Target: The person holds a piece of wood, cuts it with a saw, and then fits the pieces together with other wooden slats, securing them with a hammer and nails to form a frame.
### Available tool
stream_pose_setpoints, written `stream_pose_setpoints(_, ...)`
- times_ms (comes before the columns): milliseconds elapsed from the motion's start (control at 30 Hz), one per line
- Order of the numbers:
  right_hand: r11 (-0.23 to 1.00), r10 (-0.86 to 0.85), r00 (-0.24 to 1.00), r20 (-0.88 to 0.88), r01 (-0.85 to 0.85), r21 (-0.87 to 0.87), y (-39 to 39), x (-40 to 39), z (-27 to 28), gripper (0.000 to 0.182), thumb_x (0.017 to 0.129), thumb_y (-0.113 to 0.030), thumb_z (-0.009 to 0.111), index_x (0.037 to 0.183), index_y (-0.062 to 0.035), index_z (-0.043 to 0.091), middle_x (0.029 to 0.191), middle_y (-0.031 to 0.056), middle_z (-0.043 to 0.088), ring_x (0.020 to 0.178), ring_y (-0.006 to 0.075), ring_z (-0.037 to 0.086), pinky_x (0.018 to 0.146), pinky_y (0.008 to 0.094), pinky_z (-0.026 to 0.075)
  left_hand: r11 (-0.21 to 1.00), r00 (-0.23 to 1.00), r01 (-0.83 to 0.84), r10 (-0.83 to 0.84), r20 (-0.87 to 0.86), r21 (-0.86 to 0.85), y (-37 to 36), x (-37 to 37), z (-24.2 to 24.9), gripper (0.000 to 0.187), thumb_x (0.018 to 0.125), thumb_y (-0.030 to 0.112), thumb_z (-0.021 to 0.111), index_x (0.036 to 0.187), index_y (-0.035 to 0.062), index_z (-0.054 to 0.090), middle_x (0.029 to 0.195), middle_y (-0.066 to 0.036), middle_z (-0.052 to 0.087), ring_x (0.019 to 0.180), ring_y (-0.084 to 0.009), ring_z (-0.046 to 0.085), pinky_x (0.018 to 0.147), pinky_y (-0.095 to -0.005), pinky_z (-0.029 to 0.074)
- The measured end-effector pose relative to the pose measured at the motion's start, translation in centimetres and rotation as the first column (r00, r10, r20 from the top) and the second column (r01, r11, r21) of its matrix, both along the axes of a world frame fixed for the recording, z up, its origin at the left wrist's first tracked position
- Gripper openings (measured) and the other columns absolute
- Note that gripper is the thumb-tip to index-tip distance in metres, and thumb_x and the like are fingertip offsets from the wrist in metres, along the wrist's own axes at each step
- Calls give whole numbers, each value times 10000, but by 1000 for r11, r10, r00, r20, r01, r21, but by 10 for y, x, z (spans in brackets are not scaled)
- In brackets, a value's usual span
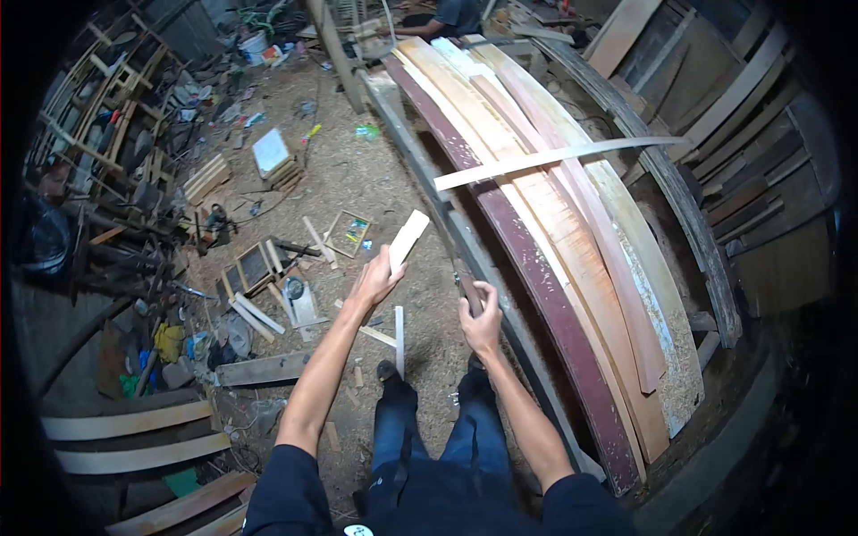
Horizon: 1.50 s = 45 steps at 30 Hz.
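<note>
My left hand (375, 279) grips a short pale wooden block (407, 238), raised in front of me above the sawdust floor. My right hand (481, 314) is closed around a dark tool handle (466, 288) at the near edge of a long workbench (500, 295). On the bench lies a stack of long boards (572, 241), one of them dark red (527, 268). A thin pale strip (559, 157) lies crosswise on top of the stack. My legs in dark trousers stand just below both hands.
Wood offcuts, small frames (255, 266) and tools litter the sawdust floor at the left. Planks (134, 438) lie at the lower left. Wooden frames lean at the far left. Another person (442, 18) is at the far end of the bench. Boards line the right wall.
</note>
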State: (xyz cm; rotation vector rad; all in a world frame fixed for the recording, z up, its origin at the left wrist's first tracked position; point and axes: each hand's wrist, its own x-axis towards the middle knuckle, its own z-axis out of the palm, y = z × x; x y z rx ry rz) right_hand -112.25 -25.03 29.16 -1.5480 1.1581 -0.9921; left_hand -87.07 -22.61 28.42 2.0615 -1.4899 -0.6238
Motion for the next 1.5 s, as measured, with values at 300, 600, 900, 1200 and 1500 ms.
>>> stream_pose_setpoints(300, 976, -153, 987, 58, 141, 167, -16, -143, -138, 297, 849, -14, 645, 1078, 51, 466, 842, 111, 600, 774, 132, 614, 671, 265, 497, 919, 963, 241, -266, 42, 311, -79, -87, -142, 381, 885, 322, 564, 1014, 23, 367, 935, -278, 620, 880, -486, 586, 749, -555, 473)
stream_pose_setpoints(600, 992, -108, 994, -6, 107, -64, -19, -158, -235, 312, 825, -36, 679, 1056, 43, 484, 862, 117, 589, 742, 152, 612, 658, 281, 500, 869, 886, 375, -439, 153, 323, -93, -128, -273, 399, 879, 352, 572, 1023, 30, 385, 769, -223, 636, 706, -434, 629, 609, -508, 510)
stream_pose_setpoints(900, 994, -85, 991, 103, 77, 74, 10, -156, -291, 353, 820, -48, 689, 1088, 30, 473, 862, 113, 564, 709, 156, 595, 637, 283, 491, 799, 825, 472, -549, 133, 373, -108, -115, -258, 421, 898, 388, 554, 1036, 42, 357, 696, -213, 613, 672, -444, 603, 605, -526, 485)
stream_pose_setpoints(1200, 891, -242, 969, -57, 245, 383, -4, -128, -238, 296, 885, -138, 620, 1061, -31, 407, 869, 106, 501, 541, 119, 543, 483, 254, 436, 831, 837, 444, -519, 177, 336, -107, -114, -264, 459, 865, 411, 581, 1061, 46, 386, 788, -189, 636, 704, -409, 629, 598, -510, 501)
stream_pose_setpoints(1500, 967, -182, 961, -209, 213, 137, 4, -138, -266, 218, 869, -155, 603, 958, -16, 461, 782, 108, 512, 683, 203, 528, 622, 340, 435, 862, 832, 407, -486, 267, 300, -111, -116, -263, 573, 822, 542, 581, 1104, 59, 455, 905, -146, 643, 727, -361, 659, 595, -464, 523)
